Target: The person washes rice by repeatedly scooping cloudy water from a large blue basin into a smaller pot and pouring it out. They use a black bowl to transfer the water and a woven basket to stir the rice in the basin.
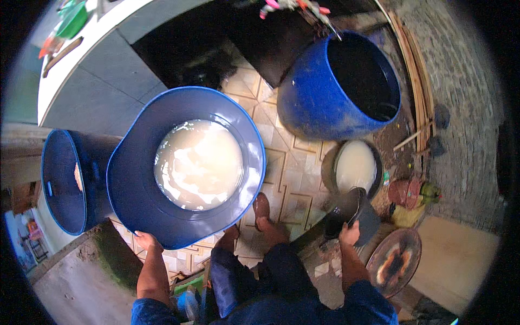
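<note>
My left hand (148, 241) grips the lower rim of a large blue plastic barrel (134, 174), its fingers over the edge. Cloudy whitish liquid (199, 164) lies at the bottom of this barrel. On the right, my right hand (349, 234) holds a dark bucket (367, 221) by its rim, tilted towards a round dark container (378, 162). Pale cloudy liquid (356, 166) fills much of that container. Whether liquid is running from the bucket cannot be told.
A blue drum (308, 97) with a dark interior stands beyond the right container. Another blue barrel (63, 183) is at the left. A round rusty pan (414, 252) lies at the lower right, near a reddish pot (404, 193). Wooden planks (414, 81) run along the wall. Patterned tiles (296, 191) cover the floor.
</note>
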A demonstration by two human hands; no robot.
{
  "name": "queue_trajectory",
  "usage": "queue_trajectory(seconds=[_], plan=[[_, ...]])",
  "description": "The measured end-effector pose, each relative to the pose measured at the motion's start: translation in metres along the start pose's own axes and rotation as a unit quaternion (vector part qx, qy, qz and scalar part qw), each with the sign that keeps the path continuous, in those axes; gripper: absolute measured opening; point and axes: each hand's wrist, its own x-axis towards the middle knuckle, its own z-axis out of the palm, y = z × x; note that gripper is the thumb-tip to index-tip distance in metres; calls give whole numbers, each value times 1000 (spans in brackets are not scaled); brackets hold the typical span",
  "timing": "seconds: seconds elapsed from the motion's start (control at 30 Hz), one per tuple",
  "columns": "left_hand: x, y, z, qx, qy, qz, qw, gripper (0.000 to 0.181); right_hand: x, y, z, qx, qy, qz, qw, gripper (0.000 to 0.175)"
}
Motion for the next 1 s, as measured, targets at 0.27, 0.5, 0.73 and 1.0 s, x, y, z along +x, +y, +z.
queue_trajectory(seconds=[0.27,0.5,0.73,1.0], plan=[[2,1,-6,32,-2,-6,999,49,-13,-138,-97,494,-93,-86,860,20],[-6,-7,23,-18,5,-33,999,42,-27,-312,-236,673,-216,-182,683,51],[-10,-4,15,-20,48,-40,998,40,-10,-487,-290,757,-337,-244,504,38],[-16,9,12,-27,-1,-48,998,41,9,-683,-284,742,-519,-183,383,16]])
